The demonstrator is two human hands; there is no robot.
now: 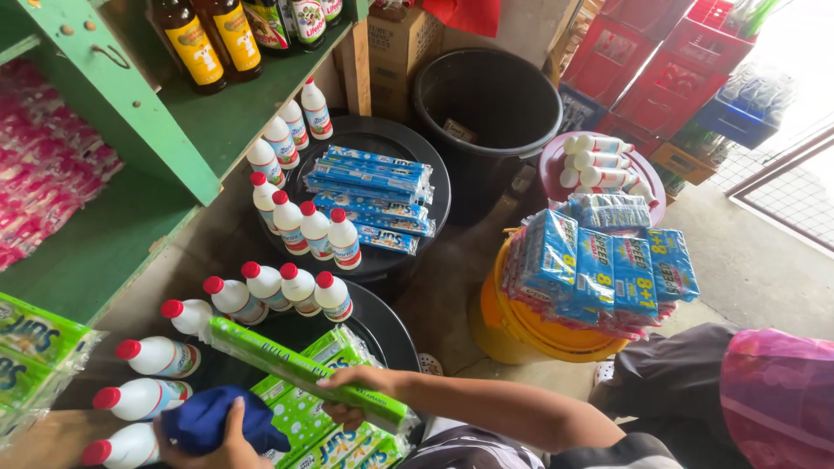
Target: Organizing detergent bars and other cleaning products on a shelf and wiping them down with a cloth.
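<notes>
A view from above onto a crowded shop corner. At 6 o'clock, the right hand (pixel 358 393) is closed around a long green pack (pixel 300 369), fingers wrapped over its near end; the pack slants up toward 9 o'clock, its far end near a white bottle. At 7 o'clock, the left hand (pixel 224 445) grips a dark blue cloth (pixel 217 419), bunched in the fingers, just below the pack.

Under the pack lie more green packs (pixel 334 439), stacked on a black lid (pixel 391 330). White bottles with red caps (pixel 300 287) lie and stand along the lid's edge from 7 to 10 o'clock.

Toward 12 o'clock a second black lid (pixel 408 143) carries blue packs (pixel 373 187) at its centre and more white bottles around its left edge. Behind it stands an open black bin (pixel 486 104).

At 3 o'clock a yellow bucket (pixel 512 334) holds a pile of blue sachet strips (pixel 599 269). Behind that, a dark red tub (pixel 556 161) holds more white bottles lying flat.

At 10 o'clock a green wooden shelf (pixel 139 113) carries brown bottles (pixel 208 39) on top and pink sachets (pixel 43 156) at the left. Red crates (pixel 669 61) are stacked at 1 o'clock.
</notes>
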